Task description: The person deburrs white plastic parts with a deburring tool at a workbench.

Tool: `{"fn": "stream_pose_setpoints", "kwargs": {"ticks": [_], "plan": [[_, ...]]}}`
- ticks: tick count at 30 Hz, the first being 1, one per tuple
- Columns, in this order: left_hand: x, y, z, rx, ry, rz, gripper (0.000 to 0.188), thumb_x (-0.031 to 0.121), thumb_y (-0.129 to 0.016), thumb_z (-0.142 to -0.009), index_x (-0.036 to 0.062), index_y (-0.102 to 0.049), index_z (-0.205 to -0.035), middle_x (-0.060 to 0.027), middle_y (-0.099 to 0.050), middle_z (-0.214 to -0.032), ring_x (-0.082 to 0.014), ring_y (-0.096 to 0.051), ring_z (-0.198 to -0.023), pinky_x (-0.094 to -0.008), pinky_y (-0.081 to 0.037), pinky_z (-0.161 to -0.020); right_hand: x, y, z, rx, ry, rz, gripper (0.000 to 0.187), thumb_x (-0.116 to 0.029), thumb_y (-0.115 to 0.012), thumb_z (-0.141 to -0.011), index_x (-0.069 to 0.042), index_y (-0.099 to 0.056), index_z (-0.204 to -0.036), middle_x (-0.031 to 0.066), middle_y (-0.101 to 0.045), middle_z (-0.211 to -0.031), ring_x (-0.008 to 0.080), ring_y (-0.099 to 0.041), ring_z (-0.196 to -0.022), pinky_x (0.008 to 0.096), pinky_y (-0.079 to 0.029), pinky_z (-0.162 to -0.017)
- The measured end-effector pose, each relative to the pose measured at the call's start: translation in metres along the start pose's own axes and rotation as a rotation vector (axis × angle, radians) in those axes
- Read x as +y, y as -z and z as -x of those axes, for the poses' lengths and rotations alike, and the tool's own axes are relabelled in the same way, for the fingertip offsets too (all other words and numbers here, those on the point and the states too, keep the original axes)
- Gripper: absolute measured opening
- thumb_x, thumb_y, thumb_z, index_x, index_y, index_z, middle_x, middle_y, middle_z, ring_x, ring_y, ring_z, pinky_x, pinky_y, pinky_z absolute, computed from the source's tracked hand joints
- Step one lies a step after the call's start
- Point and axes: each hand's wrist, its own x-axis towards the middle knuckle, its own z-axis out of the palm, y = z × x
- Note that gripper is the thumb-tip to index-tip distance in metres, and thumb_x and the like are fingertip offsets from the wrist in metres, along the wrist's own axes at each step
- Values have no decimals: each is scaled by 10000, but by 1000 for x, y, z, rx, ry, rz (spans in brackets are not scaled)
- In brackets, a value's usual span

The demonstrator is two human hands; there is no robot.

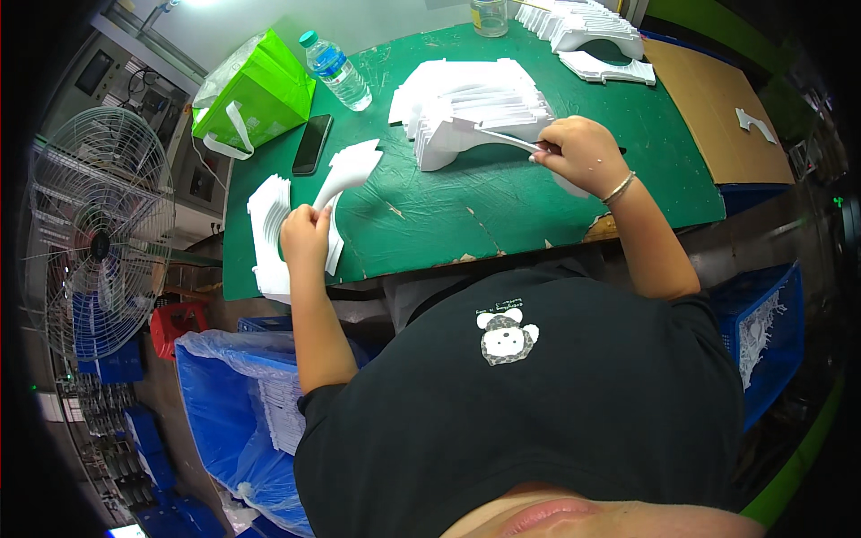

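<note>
In my left hand [306, 235] is a curved white plastic piece [352, 168], its broad end pointing up and away from me. The fingers are closed on its narrow middle, beside a stack of similar pieces [268, 215] at the table's left. My right hand [583, 154] pinches a thin white piece [509, 138], seen nearly edge-on, at the right end of a larger stack of white curved pieces [475, 99]. The far end of that thin piece overlaps the stack's front. My right palm hides part of it.
On the green table [430, 224] are a phone [312, 143], a water bottle [338, 73], a green bag [256, 94] and a glass jar [490, 18]. More white pieces [587, 31] stand at the far right, by cardboard [717, 117]. Blue bins [215, 403] flank me; a fan [99, 242] stands left.
</note>
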Motion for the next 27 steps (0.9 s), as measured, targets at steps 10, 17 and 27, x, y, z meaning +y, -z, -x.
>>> {"fn": "stream_pose_setpoints", "kwargs": {"ticks": [10,17,27], "plan": [[31,-15,2,-244,104,-142,317,366,-732,-808,71,-656,-897,-176,-589,-1210,-358,-525,-1145,-469,-411,-960,-8,23,15,-172,-53,-531,253,-230,-781,-781,-4,-666,-788,103,-610,-671,187,-538,-596,309,-437,-577],[76,3,15,-337,-315,56,478,382,-766,-768,57,-673,-1106,-198,-564,-1290,-361,-504,-1209,-461,-381,-1022,-16,32,16,-291,-41,-791,196,-157,-778,-808,-4,-657,-800,0,-604,-686,66,-508,-646,241,-422,-587],[181,15,44,-546,-173,1495,354,196,-443,-1035,-58,-496,-1276,-167,-616,-1175,-245,-617,-1100,-389,-469,-961,-35,26,16,-246,43,-688,113,-99,-609,-904,-1,-653,-938,75,-593,-957,152,-563,-892,290,-452,-771]]}}
